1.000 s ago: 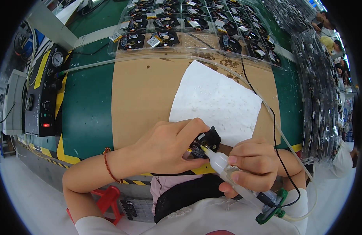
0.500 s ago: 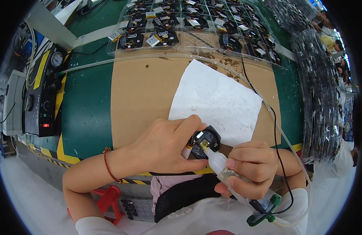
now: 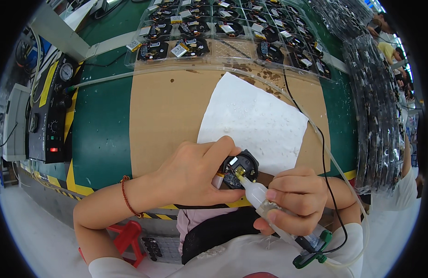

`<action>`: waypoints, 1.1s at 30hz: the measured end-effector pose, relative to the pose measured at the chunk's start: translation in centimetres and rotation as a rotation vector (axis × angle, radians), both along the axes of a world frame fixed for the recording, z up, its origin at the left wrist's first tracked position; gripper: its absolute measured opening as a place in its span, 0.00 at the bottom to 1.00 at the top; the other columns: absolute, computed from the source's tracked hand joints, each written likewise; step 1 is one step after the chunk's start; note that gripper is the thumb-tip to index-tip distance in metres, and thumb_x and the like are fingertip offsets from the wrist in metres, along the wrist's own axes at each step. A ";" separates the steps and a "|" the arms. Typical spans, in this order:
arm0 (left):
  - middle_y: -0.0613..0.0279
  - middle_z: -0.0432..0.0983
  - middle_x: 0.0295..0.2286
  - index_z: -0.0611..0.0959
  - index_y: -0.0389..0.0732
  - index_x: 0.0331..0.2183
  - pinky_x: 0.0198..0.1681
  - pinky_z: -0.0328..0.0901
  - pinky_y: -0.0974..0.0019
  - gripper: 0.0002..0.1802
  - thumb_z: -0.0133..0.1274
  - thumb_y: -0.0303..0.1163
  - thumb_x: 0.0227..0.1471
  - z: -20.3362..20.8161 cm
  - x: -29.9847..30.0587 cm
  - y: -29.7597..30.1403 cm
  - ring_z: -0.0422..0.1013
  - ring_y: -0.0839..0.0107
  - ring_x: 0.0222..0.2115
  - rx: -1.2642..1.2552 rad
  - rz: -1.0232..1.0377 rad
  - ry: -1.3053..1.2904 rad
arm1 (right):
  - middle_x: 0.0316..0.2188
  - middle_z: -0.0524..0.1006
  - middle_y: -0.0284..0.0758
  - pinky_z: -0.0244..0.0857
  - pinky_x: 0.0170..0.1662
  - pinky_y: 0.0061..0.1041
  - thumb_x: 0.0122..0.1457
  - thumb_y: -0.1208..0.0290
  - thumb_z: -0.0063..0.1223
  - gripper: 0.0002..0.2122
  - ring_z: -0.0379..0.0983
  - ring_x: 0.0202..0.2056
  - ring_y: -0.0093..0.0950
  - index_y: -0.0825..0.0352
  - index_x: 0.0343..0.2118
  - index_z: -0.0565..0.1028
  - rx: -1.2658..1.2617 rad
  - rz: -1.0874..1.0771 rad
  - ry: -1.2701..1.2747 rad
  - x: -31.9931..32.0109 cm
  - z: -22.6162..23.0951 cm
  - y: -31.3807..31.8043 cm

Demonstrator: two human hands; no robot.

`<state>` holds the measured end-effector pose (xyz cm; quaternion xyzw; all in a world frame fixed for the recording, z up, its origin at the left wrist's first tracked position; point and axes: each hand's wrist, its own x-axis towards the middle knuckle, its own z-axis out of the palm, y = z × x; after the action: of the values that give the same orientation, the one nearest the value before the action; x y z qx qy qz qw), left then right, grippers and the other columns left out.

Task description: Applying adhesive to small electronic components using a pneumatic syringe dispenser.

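Between the thumb and fingers of my left hand is a round black electronic housing, with a circuit board and a pale battery at its side. My right hand is wrapped round a white and clear glue dispensing syringe. Its yellowish tip touches, or nearly touches, the inside of the housing; which of the two I cannot tell. At the syringe's back end sits a green clamp-like fitting, joined to a clear hose and a black cable. Under and beyond the housing lies a white paper sheet.
Clear trays with several similar housings stand at the far side. A black dispenser box with a gauge is at the left. Stacked clear trays rise at the right. The hose and cable cross the brown board.
Hands, housing and syringe hold nearly the same pose, with the syringe tip still at the housing. The whole view has shifted very slightly.
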<state>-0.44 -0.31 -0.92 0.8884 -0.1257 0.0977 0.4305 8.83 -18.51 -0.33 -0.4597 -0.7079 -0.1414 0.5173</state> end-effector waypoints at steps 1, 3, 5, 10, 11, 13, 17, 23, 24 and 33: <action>0.67 0.68 0.14 0.74 0.37 0.33 0.14 0.59 0.77 0.29 0.65 0.36 0.24 0.1 0.0 0.0 0.65 0.78 0.12 -0.001 -0.001 0.000 | 0.20 0.67 0.34 0.59 0.17 0.16 0.37 0.76 0.63 0.12 0.64 0.17 0.23 0.65 0.26 0.70 0.001 0.000 0.005 0.0 0.0 0.0; 0.56 0.73 0.20 0.69 0.35 0.32 0.17 0.64 0.65 0.28 0.62 0.40 0.31 0.5 0.0 0.1 0.70 0.61 0.15 0.020 -0.048 0.081 | 0.20 0.67 0.34 0.60 0.17 0.16 0.38 0.76 0.62 0.12 0.64 0.17 0.23 0.65 0.26 0.70 -0.006 -0.004 0.023 0.0 0.1 -0.1; 0.56 0.73 0.19 0.69 0.35 0.32 0.17 0.64 0.65 0.28 0.63 0.40 0.31 0.4 -0.1 0.2 0.70 0.61 0.15 0.018 -0.045 0.071 | 0.20 0.67 0.34 0.61 0.17 0.16 0.39 0.75 0.62 0.12 0.65 0.17 0.24 0.65 0.26 0.70 -0.013 -0.006 0.041 0.1 0.1 -0.1; 0.66 0.70 0.16 0.73 0.36 0.32 0.15 0.60 0.77 0.28 0.65 0.36 0.25 0.0 0.1 0.0 0.66 0.78 0.13 0.001 -0.012 -0.002 | 0.21 0.67 0.35 0.63 0.17 0.17 0.41 0.74 0.62 0.12 0.66 0.17 0.25 0.67 0.27 0.69 -0.051 -0.010 0.106 0.2 0.4 -0.2; 0.65 0.71 0.16 0.73 0.36 0.32 0.15 0.60 0.78 0.28 0.66 0.36 0.25 0.0 0.0 0.0 0.67 0.78 0.13 -0.006 -0.010 0.004 | 0.21 0.67 0.35 0.63 0.17 0.17 0.41 0.74 0.62 0.12 0.66 0.17 0.25 0.67 0.27 0.69 -0.051 -0.009 0.107 0.2 0.4 -0.2; 0.65 0.72 0.17 0.73 0.36 0.32 0.15 0.61 0.78 0.28 0.66 0.36 0.25 0.0 0.1 0.1 0.67 0.78 0.13 -0.011 -0.007 0.011 | 0.21 0.68 0.36 0.63 0.17 0.18 0.41 0.74 0.62 0.13 0.66 0.17 0.26 0.68 0.28 0.69 -0.062 0.005 0.134 0.4 0.3 -0.1; 0.62 0.72 0.18 0.71 0.35 0.32 0.17 0.63 0.72 0.29 0.65 0.39 0.28 0.2 0.0 0.3 0.69 0.71 0.14 -0.015 -0.031 0.052 | 0.21 0.68 0.36 0.64 0.17 0.18 0.41 0.74 0.63 0.13 0.67 0.17 0.26 0.68 0.28 0.69 -0.068 0.011 0.148 0.5 0.4 -0.2; 0.63 0.70 0.16 0.70 0.36 0.32 0.16 0.61 0.72 0.28 0.65 0.39 0.29 0.3 0.1 0.1 0.68 0.71 0.14 -0.014 -0.046 0.037 | 0.24 0.65 0.36 0.67 0.16 0.19 0.40 0.66 0.63 0.18 0.68 0.17 0.26 0.66 0.30 0.65 -0.154 0.017 0.084 0.9 0.8 -0.5; 0.67 0.68 0.13 0.73 0.36 0.32 0.14 0.58 0.78 0.27 0.66 0.35 0.27 0.3 0.1 0.0 0.65 0.79 0.12 -0.025 -0.034 -0.001 | 0.25 0.65 0.37 0.68 0.17 0.19 0.39 0.66 0.62 0.18 0.68 0.17 0.26 0.67 0.29 0.65 -0.161 0.013 0.099 0.8 0.8 -0.6; 0.56 0.74 0.22 0.68 0.36 0.31 0.17 0.64 0.67 0.29 0.64 0.42 0.31 0.6 0.0 0.5 0.70 0.61 0.16 0.006 -0.091 0.060 | 0.22 0.68 0.39 0.67 0.18 0.21 0.38 0.73 0.64 0.17 0.67 0.16 0.27 0.71 0.30 0.69 -0.166 -0.026 0.288 0.9 1.2 -0.2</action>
<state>-0.46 0.20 -0.34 0.8855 -0.1534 0.0509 0.4356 9.77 -18.72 0.88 -0.5254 -0.6297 -0.0219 0.5718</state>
